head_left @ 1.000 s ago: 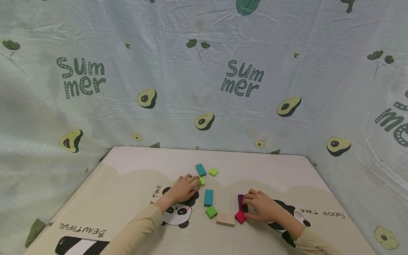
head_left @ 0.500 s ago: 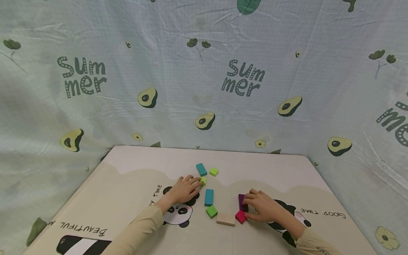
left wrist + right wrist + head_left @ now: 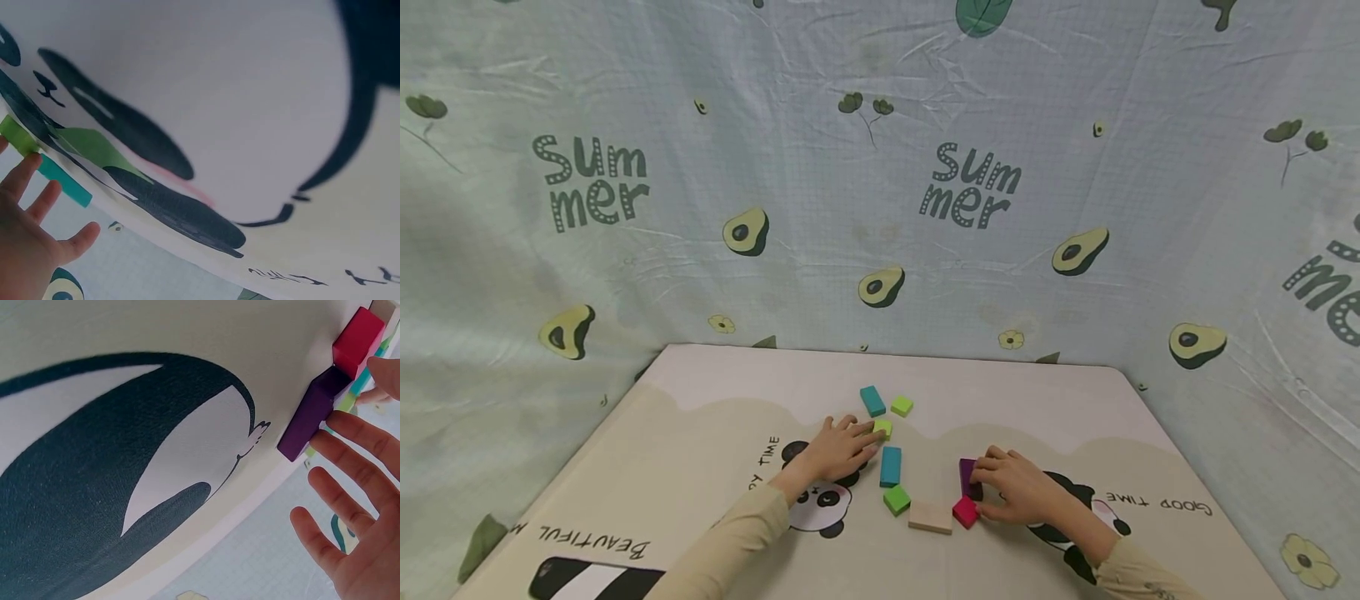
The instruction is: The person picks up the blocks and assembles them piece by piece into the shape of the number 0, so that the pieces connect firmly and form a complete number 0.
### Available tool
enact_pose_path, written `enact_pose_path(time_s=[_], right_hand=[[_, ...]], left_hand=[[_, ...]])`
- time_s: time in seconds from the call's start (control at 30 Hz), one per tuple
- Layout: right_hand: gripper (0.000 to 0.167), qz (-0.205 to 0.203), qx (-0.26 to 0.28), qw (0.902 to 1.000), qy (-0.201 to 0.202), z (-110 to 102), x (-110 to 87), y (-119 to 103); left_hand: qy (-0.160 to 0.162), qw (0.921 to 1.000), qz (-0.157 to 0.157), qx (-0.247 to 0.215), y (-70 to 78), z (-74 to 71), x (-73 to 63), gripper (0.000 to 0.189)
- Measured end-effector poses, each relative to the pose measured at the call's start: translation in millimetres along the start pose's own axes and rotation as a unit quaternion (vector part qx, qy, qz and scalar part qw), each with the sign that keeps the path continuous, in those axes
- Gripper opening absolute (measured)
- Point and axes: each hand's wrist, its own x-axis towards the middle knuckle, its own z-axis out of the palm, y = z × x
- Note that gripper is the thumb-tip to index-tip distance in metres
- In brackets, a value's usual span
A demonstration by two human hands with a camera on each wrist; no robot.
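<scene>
In the head view my left hand [image 3: 833, 450] has its fingers stretched out, with the fingertips touching a lime-green block [image 3: 883, 427] on the table. The left wrist view shows those fingers spread beside the green block [image 3: 19, 136] and a teal block [image 3: 65, 181]. My right hand [image 3: 1017, 487] lies to the right of a purple block [image 3: 966, 473]; seen from the right wrist, extended fingertips touch the side of the purple block [image 3: 306, 419]. The right thumb is near a red block [image 3: 966, 512], which meets the purple one's near end. Neither hand pinches anything.
Blocks form a curve: a teal block [image 3: 891, 467], a green block [image 3: 897, 500] and a plain wooden block [image 3: 930, 517] close to the red one. Farther back lie another teal block [image 3: 872, 401] and a lime block [image 3: 902, 406]. A printed curtain [image 3: 820, 183] hangs behind the table.
My left hand has slid slightly to the right, and the lime-green block at its fingertips has shifted a little right with it. The right hand and the other blocks have stayed put.
</scene>
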Motion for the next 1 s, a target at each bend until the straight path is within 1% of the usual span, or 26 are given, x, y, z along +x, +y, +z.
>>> enact_pose_path(time_s=[0.13, 0.3, 0.4, 0.53, 0.63, 1.0], right_hand=[[0.028, 0.003, 0.0, 1.0, -0.004, 1.3, -0.2, 0.4], [0.028, 0.005, -0.003, 1.0, -0.003, -0.2, 0.0, -0.3], [0.028, 0.002, -0.005, 1.0, 0.001, -0.5, 0.1, -0.2], [0.027, -0.002, -0.001, 1.0, 0.004, 0.2, -0.3, 0.0], [0.027, -0.004, 0.002, 1.0, 0.005, 0.6, -0.5, 0.1], [0.025, -0.01, -0.002, 0.9999, 0.014, 3.0, -0.5, 1.9]], left_hand=[[-0.001, 1.0, 0.006, -0.006, 0.7, 0.4, -0.6, 0.042], [-0.004, 0.9999, 0.009, -0.012, 0.0, 0.6, 1.8, 0.042], [-0.004, 0.9998, 0.018, -0.009, 0.2, 1.1, 3.5, 0.041], [-0.013, 0.9995, 0.026, -0.008, 1.8, 2.6, 4.8, 0.042], [-0.021, 0.9994, 0.024, -0.014, 3.7, 2.3, 5.0, 0.042], [-0.03, 0.999, 0.029, -0.016, 8.3, 1.6, 6.3, 0.043]])
